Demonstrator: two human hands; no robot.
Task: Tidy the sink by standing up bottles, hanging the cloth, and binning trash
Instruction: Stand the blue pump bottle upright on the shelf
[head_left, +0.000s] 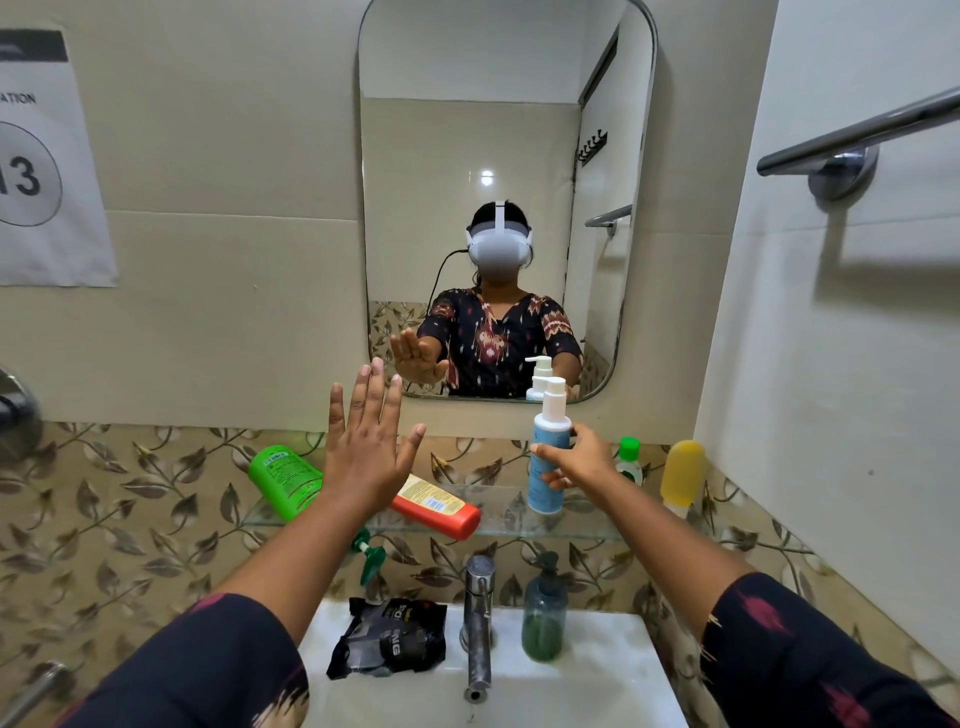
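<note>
- Between the two hands, on the glass shelf (571, 525), an orange bottle (441, 506) is seen lying on its side, just right of and below the left hand (366, 457).
- The left hand is held flat and spread, fingers up, grasping nothing; it is judged to be raised clear and ready for the next fallen bottle.
- The right hand (579, 462) is wrapped around the middle of a white pump bottle (548, 457), which is held upright with its base at the shelf, probably so that it can be stood there.
- A green bottle (283, 480) is tipped over just left of the left hand, its lower end hidden behind the wrist.
- Right of the right hand, a small green-capped bottle (628, 460) and a yellow bottle (681, 475) are already upright.
- Below both hands, a black wrapper (389, 639) is left on the sink (597, 675) beside the tap (478, 623), likely trash still to be binned.
- The towel rail (857, 132), up and right of the right hand, is bare; no cloth can be seen.
</note>
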